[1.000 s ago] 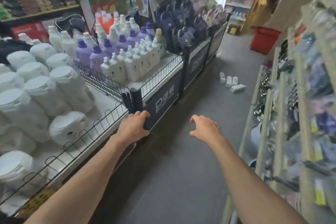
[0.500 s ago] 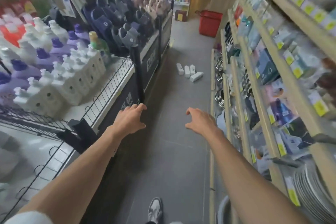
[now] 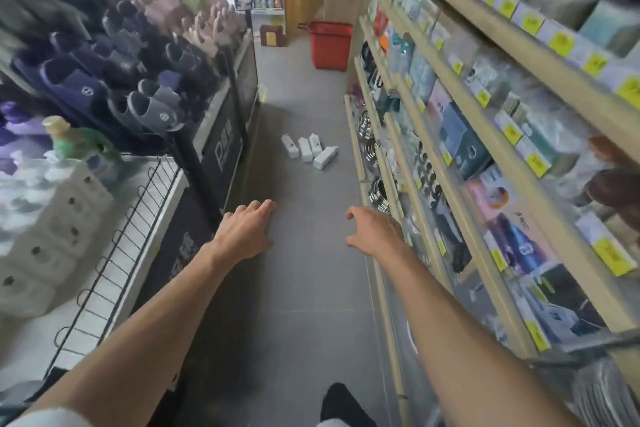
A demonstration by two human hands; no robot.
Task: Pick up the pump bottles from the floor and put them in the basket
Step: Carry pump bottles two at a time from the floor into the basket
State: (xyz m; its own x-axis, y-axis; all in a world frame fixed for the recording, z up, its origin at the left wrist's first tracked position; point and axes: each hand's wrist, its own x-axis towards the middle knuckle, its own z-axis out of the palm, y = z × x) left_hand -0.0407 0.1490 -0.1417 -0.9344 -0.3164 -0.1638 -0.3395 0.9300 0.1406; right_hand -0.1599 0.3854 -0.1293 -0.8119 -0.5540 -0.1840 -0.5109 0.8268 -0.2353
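View has swung off the display table (image 3: pixel 221 152) at 9 o'clock into the aisle: 4 pump bottles (image 3: pixel 308 149) lie on the floor (image 3: pixel 304 288) at 12 o'clock, nearer now, with the red basket (image 3: pixel 330 47) beyond; left hand (image 3: pixel 244 236) and right hand (image 3: pixel 375 232) reach forward with fingers loosely spread, both empty, so pickup is not yet begun.

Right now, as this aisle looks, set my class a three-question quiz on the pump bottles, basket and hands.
1. Fill in: ____ white pump bottles are on the floor.
2. True or false: the left hand grips one of the bottles.
3. Where is the red basket? A: on the floor beyond the bottles. B: between the hands and the bottles. C: on the slipper display.
Key: 1 four; 2 false, it is empty; 3 A.
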